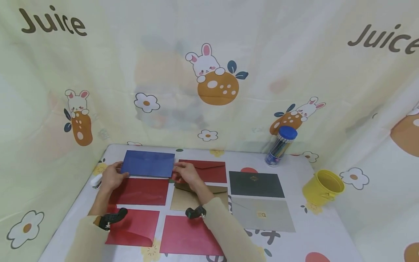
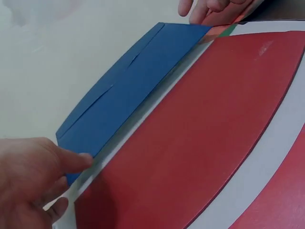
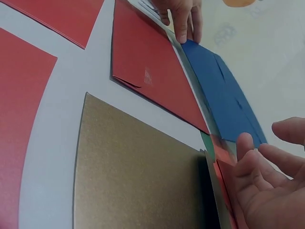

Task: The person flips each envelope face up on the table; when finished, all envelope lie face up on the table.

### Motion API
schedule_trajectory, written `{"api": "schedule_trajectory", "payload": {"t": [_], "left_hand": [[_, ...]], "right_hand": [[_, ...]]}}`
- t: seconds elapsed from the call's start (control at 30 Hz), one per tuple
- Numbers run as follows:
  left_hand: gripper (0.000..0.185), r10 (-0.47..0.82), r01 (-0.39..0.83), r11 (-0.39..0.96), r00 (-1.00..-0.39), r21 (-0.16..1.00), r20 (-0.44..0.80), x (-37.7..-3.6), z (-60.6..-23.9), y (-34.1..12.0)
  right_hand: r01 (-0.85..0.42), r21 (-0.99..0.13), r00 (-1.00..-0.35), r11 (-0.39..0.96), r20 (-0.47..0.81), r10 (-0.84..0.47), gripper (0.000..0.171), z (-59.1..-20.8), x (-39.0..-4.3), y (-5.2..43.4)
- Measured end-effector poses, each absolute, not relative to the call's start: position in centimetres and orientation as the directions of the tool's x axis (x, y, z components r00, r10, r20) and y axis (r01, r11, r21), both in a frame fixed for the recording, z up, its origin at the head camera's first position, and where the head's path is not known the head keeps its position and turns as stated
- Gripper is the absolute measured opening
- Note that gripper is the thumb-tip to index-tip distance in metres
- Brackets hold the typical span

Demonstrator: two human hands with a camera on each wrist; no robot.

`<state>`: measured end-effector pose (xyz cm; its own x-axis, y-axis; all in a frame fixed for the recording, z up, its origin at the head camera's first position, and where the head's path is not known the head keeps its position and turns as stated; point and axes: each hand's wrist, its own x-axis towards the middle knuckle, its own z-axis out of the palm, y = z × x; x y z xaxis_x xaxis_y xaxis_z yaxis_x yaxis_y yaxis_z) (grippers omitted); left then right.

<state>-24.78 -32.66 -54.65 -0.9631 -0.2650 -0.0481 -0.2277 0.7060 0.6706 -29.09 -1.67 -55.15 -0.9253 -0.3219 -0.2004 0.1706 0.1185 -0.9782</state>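
Note:
A blue envelope [image 1: 147, 163] [image 2: 133, 95] [image 3: 224, 100] lies flat at the back of the table, flap side up. My left hand [image 1: 111, 177] [image 2: 33, 176] [image 3: 183, 16] touches its left end with straight fingertips. At the other end my right hand [image 1: 186, 174] [image 2: 209, 8] [image 3: 267, 186] rests with relaxed fingers, palm partly upturned. Just in front of the blue envelope lies a red envelope [image 1: 139, 191] [image 2: 200, 133] [image 3: 152, 81]. A gold envelope [image 1: 183, 198] [image 3: 138, 176] sits under my right forearm.
Another red envelope [image 1: 209, 171] lies behind my right hand, and two more [image 1: 132, 227] [image 1: 190, 236] near the front edge. Right of them are a black envelope [image 1: 256, 184] and a grey one [image 1: 262, 214]. A pencil tube [image 1: 279, 146], a yellow bucket [image 1: 322, 187] and a glue stick [image 1: 96, 181] stand around.

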Motion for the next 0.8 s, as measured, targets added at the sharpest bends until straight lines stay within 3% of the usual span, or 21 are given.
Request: {"api": "schedule_trajectory", "payload": {"t": [0.23, 0.43, 0.67, 0.8], "left_hand": [[0.061, -0.340, -0.309, 0.706, -0.937, 0.637, -0.077, -24.7, -55.3, -32.0], [0.060, -0.329, -0.287, 0.710, -0.943, 0.643, -0.057, -24.0, -55.4, -32.0], [0.056, -0.320, -0.254, 0.703, -0.947, 0.664, -0.024, -23.9, -54.6, -32.1], [0.054, -0.325, -0.237, 0.701, -0.946, 0.672, 0.005, -23.9, -53.9, -31.9]], "right_hand": [[0.223, -0.969, -0.894, 0.111, -0.248, -0.372, 0.042, -55.3, -29.1, -1.5], [0.246, -0.964, -0.884, 0.101, -0.266, -0.385, 0.042, -55.3, -28.6, -1.2], [0.191, -0.973, -0.889, 0.132, -0.229, -0.396, 0.043, -54.4, -28.6, -1.0], [0.104, -0.970, -0.911, 0.218, -0.181, -0.370, 0.040, -53.2, -28.8, -0.1]]}}
